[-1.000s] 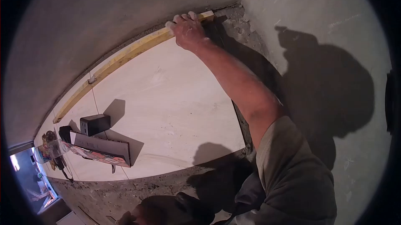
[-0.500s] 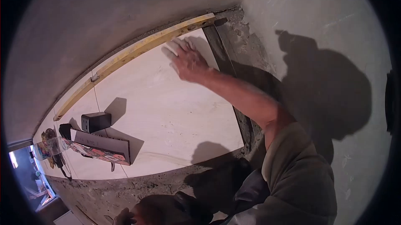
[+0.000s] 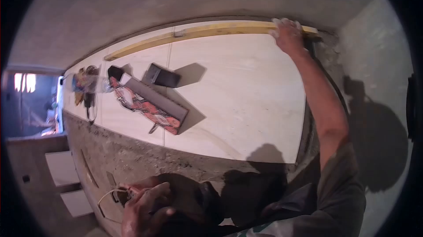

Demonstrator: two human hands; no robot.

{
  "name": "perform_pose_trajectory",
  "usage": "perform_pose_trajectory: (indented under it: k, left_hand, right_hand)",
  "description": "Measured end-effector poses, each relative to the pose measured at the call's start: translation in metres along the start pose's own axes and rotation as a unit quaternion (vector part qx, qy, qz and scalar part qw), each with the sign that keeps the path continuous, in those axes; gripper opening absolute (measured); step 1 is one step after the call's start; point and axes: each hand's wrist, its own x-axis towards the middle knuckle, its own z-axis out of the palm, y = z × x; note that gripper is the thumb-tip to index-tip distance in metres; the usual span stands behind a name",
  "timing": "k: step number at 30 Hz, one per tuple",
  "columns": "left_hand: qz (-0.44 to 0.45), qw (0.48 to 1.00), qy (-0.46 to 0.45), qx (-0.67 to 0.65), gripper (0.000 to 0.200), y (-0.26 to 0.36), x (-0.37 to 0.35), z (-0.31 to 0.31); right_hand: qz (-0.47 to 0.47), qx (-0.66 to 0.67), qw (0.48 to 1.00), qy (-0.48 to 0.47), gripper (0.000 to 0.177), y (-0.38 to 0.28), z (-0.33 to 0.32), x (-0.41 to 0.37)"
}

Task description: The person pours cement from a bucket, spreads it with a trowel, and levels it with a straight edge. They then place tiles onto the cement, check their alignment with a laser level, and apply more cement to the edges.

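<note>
My right hand (image 3: 288, 36) reaches to the far right end of a long yellow spirit level (image 3: 220, 29), its fingers closed over the bar. The level lies along the back of large pale tiles (image 3: 238, 87), near the wall. Low in the view, my left hand (image 3: 147, 206) is by my body with its fingers curled. A small object with a pale cord (image 3: 121, 193) shows just beyond those fingers; what the left hand holds, I cannot tell.
On the tiles stand an open patterned box (image 3: 150, 105) and a dark block-shaped device (image 3: 163, 76). Tools and a clear plastic bag (image 3: 90, 83) lie at the left end. Rough mortar (image 3: 176, 153) borders the front edge. Two white panels (image 3: 64, 168) are at lower left, below a bright opening (image 3: 33, 102).
My right hand has gone from lying flat on the tile to gripping the level's right end. The view has swung left, and more of my left hand shows.
</note>
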Motion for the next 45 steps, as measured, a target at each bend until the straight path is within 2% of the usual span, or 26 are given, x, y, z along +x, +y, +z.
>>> perform_pose_trajectory:
  k: [1, 2, 6, 8, 12, 15, 17, 19, 20, 21, 23, 24, 25, 26, 27, 28, 32, 34, 36, 38, 41, 43, 45]
  left_hand:
    - [0.016, 0.997, -0.012, 0.071, 0.069, 0.0, -0.001, 0.001]
    - [-0.025, 0.999, -0.016, -0.045, 0.062, 0.002, -0.003, 0.001]
    - [-0.045, 0.998, -0.016, -0.051, 0.059, 0.005, -0.009, -0.003]
    - [0.009, 0.997, -0.004, -0.078, 0.056, 0.007, -0.011, -0.002]
    - [0.032, 0.995, 0.005, -0.095, 0.056, 0.002, -0.018, -0.002]
    - [0.053, 0.997, -0.016, -0.049, 0.059, 0.005, -0.019, -0.003]
    - [-0.009, 0.994, -0.006, -0.107, 0.06, 0.016, -0.02, -0.004]
    - [0.034, 0.996, -0.001, -0.08, 0.056, 0.008, -0.019, -0.004]
    - [0.065, 0.996, 0.012, -0.053, 0.052, 0.003, -0.022, -0.002]
    - [0.055, 0.997, 0.009, -0.058, 0.052, 0.001, -0.023, 0.0]
    - [0.078, 0.996, -0.006, -0.046, 0.054, -0.002, -0.02, -0.002]
    - [0.082, 0.996, 0.003, -0.044, 0.053, 0.0, -0.022, -0.003]
    - [0.059, 0.997, 0.003, -0.054, 0.053, -0.001, -0.024, -0.004]
    - [0.063, 0.997, 0.013, -0.049, 0.052, -0.005, -0.025, -0.005]
    - [0.071, 0.996, 0.021, -0.044, 0.052, -0.008, -0.03, -0.003]
    - [0.069, 0.993, 0.068, -0.067, 0.05, -0.01, -0.035, 0.001]
    - [0.103, 0.982, 0.142, -0.069, 0.054, -0.03, -0.045, 0.006]
    - [0.092, 0.992, 0.033, -0.079, 0.052, -0.027, -0.042, -0.003]
    - [0.09, 0.993, 0.013, -0.069, 0.052, -0.025, -0.042, -0.005]
    - [0.096, 0.991, -0.055, -0.072, 0.052, -0.022, -0.041, -0.01]
    - [0.081, 0.982, -0.102, -0.136, 0.051, -0.029, -0.046, -0.006]
    - [0.068, 0.98, -0.11, -0.148, 0.047, -0.033, -0.051, -0.003]
    - [-0.002, 0.98, -0.115, -0.16, 0.042, -0.042, -0.059, 0.003]
  right_hand:
    - [0.013, 0.001, 1.0, -0.023, 0.04, -0.005, -0.002, 0.003]
    - [0.024, -0.001, 0.999, -0.046, 0.036, -0.011, -0.009, 0.006]
    - [-0.006, 0.003, 1.0, -0.013, 0.032, -0.034, -0.01, 0.002]
    - [0.019, -0.031, 0.998, -0.05, 0.031, -0.049, -0.01, 0.0]
    - [0.018, -0.027, 0.998, -0.056, 0.031, -0.057, -0.005, 0.004]
    - [0.009, 0.007, 0.999, -0.037, 0.03, -0.064, -0.004, 0.001]
    - [0.022, -0.011, 0.999, -0.031, 0.03, -0.068, -0.002, 0.003]
    - [0.016, -0.019, 0.997, -0.067, 0.032, -0.078, -0.011, 0.007]
    - [0.031, -0.027, 0.992, -0.123, 0.034, -0.085, -0.024, 0.008]
    - [0.023, -0.025, 0.991, -0.13, 0.034, -0.088, -0.02, 0.003]
    - [0.014, -0.036, 0.998, -0.039, 0.049, -0.092, -0.001, 0.004]
    - [-0.046, -0.032, 0.994, 0.098, 0.055, -0.083, 0.027, 0.004]
    - [-0.043, 0.007, 0.995, 0.093, 0.054, -0.09, 0.01, 0.0]
    - [-0.001, -0.03, 0.999, 0.016, 0.054, -0.09, 0.016, 0.004]
    - [-0.079, 0.032, 0.991, 0.101, 0.051, -0.087, 0.008, -0.004]
    - [-0.098, 0.083, 0.985, 0.12, 0.047, -0.098, -0.018, -0.014]
    - [-0.116, 0.09, 0.985, 0.087, 0.045, -0.084, -0.014, -0.026]
    - [-0.114, 0.121, 0.983, 0.071, 0.042, -0.093, -0.012, -0.038]
    - [-0.125, 0.152, 0.979, 0.046, 0.04, -0.109, -0.032, -0.054]
    - [-0.142, 0.247, 0.959, 0.01, 0.037, -0.139, -0.059, -0.08]
    - [-0.176, 0.296, 0.939, -0.023, 0.036, -0.18, -0.085, -0.128]
    - [-0.173, 0.353, 0.915, -0.09, 0.036, -0.219, -0.117, -0.162]
    - [-0.192, 0.408, 0.88, -0.148, 0.035, -0.25, -0.144, -0.197]
